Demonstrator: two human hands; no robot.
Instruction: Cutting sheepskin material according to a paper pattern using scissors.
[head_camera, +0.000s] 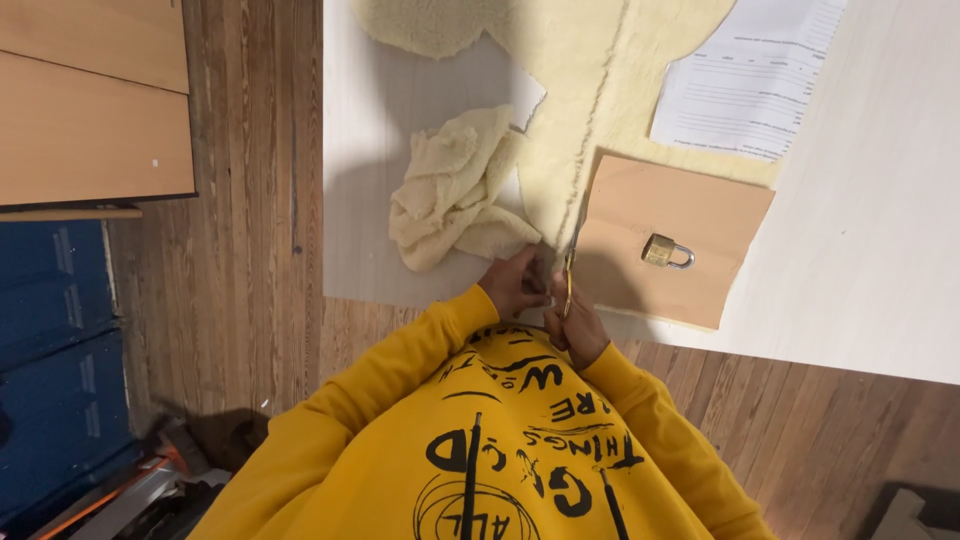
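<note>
A large piece of cream fleece fabric (590, 110) lies on a white table (870, 260). My left hand (515, 282) pinches the fabric's near edge at the table's front. My right hand (578, 325) grips scissors (569, 272) with gold handles, whose blades point away from me into the fabric along a cut line. A tan cardboard pattern piece (690, 215) lies on the fabric just right of the scissors, weighted by a brass padlock (664, 251). A crumpled cream fabric scrap (455, 190) sits left of my left hand.
A printed white paper sheet (750, 80) lies at the table's far right. Wooden floor (240, 250) runs to the left, with wooden boards (90, 100) and blue boxes (55, 350) beyond. My yellow printed sweatshirt (500, 440) fills the bottom of the view.
</note>
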